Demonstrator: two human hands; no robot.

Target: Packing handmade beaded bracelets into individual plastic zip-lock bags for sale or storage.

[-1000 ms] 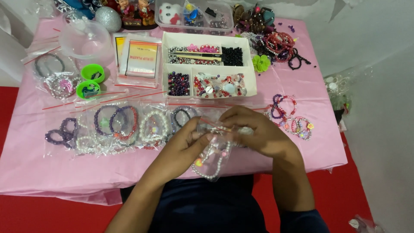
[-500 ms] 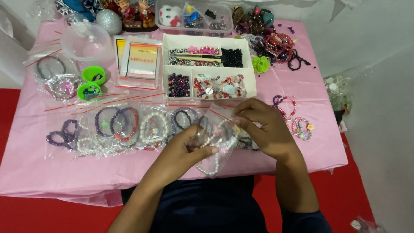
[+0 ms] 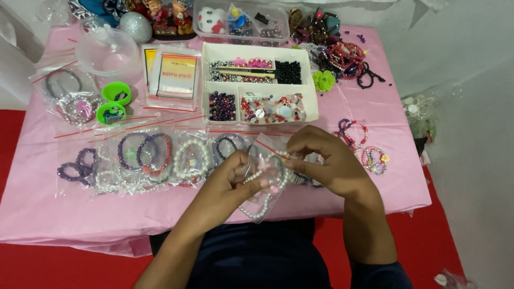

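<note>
My left hand (image 3: 231, 181) and my right hand (image 3: 322, 160) both grip a small clear zip bag (image 3: 266, 176) above the front edge of the pink table (image 3: 375, 101). A white pearl bracelet with pink charms lies inside the bag, and part of it hangs below. The right fingers pinch the bag's top edge with its red seal strip. The left fingers hold the bag's lower left side.
A row of bagged bead bracelets (image 3: 144, 158) lies left of my hands. Behind them stands a white divided bead box (image 3: 261, 83). Loose bracelets (image 3: 369, 150) lie to the right, two green cups (image 3: 115, 101) and a clear dome (image 3: 107, 51) at the left.
The bag with the bracelet has turned more upright between my hands. My right hand has shifted up to the bag's top edge, and the left hand has moved slightly right.
</note>
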